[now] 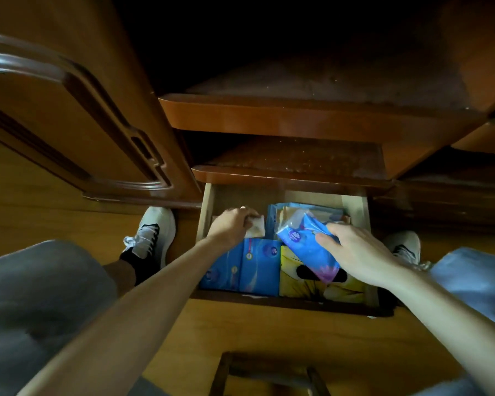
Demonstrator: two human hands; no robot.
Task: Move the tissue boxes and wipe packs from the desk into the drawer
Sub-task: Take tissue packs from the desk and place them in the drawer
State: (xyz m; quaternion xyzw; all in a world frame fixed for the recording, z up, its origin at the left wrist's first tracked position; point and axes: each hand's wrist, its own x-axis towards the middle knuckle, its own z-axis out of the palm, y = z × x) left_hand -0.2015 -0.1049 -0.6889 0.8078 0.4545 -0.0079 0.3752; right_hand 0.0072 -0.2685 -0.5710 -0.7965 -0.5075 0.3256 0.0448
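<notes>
The wooden drawer (pixel 206 212) stands pulled out below the desk shelves. Inside it, at the front left, lie two blue tissue boxes (pixel 240 267), with a yellow tissue box (pixel 297 284) beside them at the front right. More blue and tan packs (pixel 306 211) sit at the back. My right hand (pixel 355 252) grips a blue soft tissue pack (pixel 309 247) tilted above the yellow box. My left hand (pixel 232 227) reaches into the drawer's back left corner, fingers closed on a small pale pack (pixel 256 227).
Two wooden shelves (pixel 297 115) jut out above the drawer. A carved cabinet door (pixel 69 110) stands to the left. My knees and white shoes (pixel 152 232) flank the drawer. A wooden stool frame (pixel 266 370) sits at the bottom.
</notes>
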